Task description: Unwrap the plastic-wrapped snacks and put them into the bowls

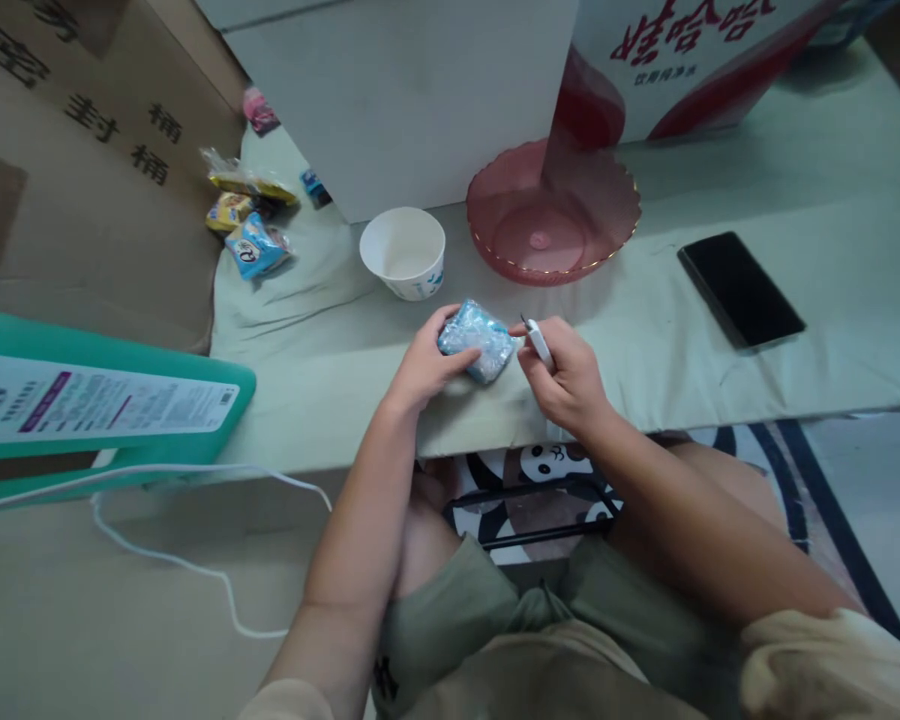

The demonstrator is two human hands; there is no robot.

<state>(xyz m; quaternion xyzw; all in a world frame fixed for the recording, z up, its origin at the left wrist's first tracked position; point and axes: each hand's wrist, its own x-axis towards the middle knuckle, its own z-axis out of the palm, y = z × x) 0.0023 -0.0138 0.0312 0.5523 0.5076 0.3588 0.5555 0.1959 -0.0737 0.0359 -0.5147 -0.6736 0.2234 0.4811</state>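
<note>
Left of the pink bowl (514,240), we find the green jug (120,338) cropped, its label (105,400) too fine to read; behind the bowl, the white carton (420,110) is cut off. In front, the left hand (429,360) hides part of the blue packet (481,335), the right hand (570,378) part of a white tool (540,345).

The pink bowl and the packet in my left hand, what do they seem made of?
Pink bowl: probably plastic, possibly glass; glossy and seemingly translucent, with a gold-looking edge. Packet: crinkles and shiny highlights suggest thin plastic film; the inside material isn't clear.
</note>
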